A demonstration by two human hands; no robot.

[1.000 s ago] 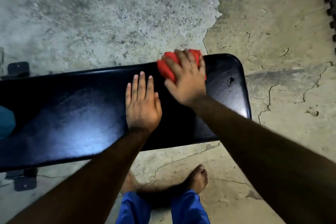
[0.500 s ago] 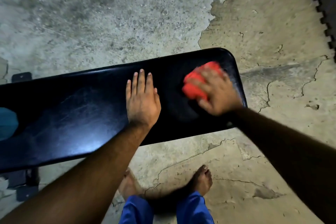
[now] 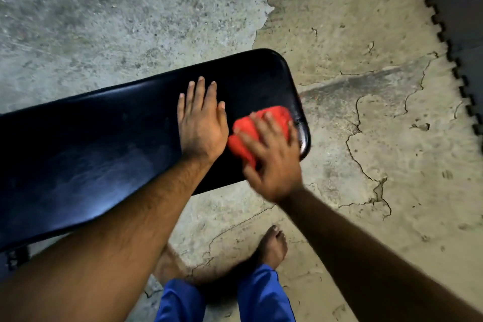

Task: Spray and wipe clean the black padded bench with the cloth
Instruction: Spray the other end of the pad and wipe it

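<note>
- Cracked, patchy concrete floor fills the background, with a dark interlocking foam mat at the upper right corner.
- Across it runs the black padded bench, glossy, its rounded end pointing right.
- On the pad lies the left hand, flat, palm down, fingers together, gripping nothing; it seems to brace the bench.
- Touching the left hand's thumb side, the right hand is spread over a bunched red cloth, fingers splayed, pressing it onto the near right corner of the pad.
- To wipe well, I judge firm, even pressure and overlapping strokes right off the rounded edge are needed.
- Bare feet and blue trousers show below.
</note>
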